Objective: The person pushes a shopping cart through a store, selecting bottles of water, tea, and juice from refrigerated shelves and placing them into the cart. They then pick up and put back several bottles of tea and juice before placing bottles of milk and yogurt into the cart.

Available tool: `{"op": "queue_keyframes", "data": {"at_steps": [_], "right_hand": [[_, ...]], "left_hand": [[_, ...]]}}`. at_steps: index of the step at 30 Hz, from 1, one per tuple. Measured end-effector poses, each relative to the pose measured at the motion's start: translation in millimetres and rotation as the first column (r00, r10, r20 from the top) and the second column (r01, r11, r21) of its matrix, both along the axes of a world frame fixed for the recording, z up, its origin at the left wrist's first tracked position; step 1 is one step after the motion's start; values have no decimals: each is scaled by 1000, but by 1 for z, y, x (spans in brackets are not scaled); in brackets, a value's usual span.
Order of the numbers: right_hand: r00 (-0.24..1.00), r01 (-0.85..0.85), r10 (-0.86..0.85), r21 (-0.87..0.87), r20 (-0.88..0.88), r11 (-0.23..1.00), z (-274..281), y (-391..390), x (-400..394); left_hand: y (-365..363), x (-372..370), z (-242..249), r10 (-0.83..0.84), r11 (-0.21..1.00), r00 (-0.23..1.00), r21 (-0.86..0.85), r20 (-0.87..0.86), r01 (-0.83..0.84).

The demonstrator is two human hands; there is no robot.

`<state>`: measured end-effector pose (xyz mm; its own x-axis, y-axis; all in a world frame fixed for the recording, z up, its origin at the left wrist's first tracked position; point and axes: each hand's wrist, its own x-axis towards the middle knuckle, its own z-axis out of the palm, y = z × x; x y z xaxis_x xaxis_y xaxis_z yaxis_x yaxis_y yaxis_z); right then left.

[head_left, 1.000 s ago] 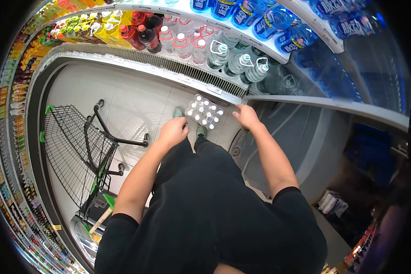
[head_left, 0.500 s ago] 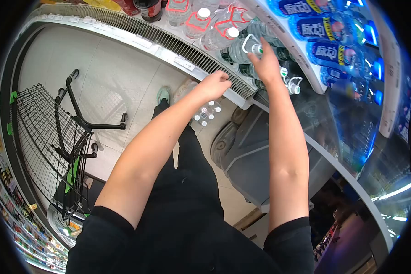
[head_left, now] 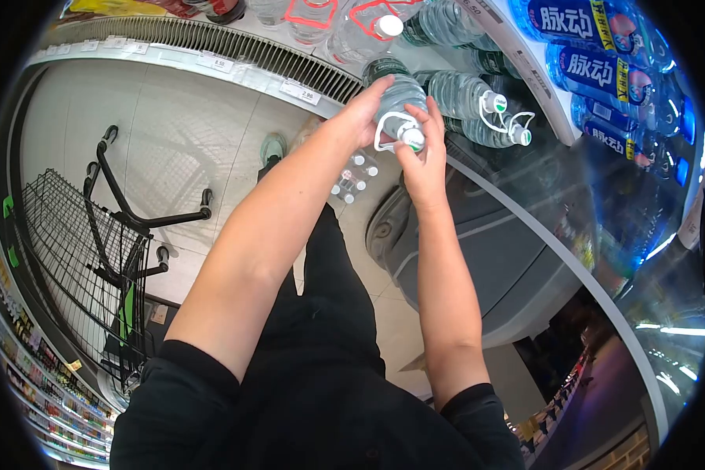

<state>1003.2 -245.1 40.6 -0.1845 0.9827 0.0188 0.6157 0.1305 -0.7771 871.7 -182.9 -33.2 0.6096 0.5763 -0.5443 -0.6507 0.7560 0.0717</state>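
A clear handled bottle (head_left: 400, 92) was held between both hands near the shelf edge (head_left: 254, 77), its long axis slanting cap-first toward the body. Its side was cupped by the half-curled left hand (head_left: 362, 119); its cap end was loosely enclosed by the nearer right hand (head_left: 426, 172). Its underside was hidden.

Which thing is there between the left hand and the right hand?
A clear bottle with a white carrying loop is between the left hand and right hand, seen in the head view.
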Motion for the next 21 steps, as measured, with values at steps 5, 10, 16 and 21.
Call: {"op": "queue_keyframes", "data": {"at_steps": [5, 10, 16, 21], "right_hand": [[536, 256, -624, -595, -569, 762, -27, 2, 3], [543, 156, -715, -783, -441, 601, -56, 11, 9], [488, 226, -779, -805, -393, 548, -32, -46, -18], [624, 74, -684, -842, -378, 534, -10, -117, -32]], "left_hand": [[-9, 7, -27, -41, 999, 995, 4, 90, 41], [-39, 10, -22, 0, 1000, 975, -7, -222, -2], [-96, -7, 0, 27, 1000, 928, 15, -371, -23], [-190, -32, 20, 139, 982, 907, -63, -397, -178]]}}
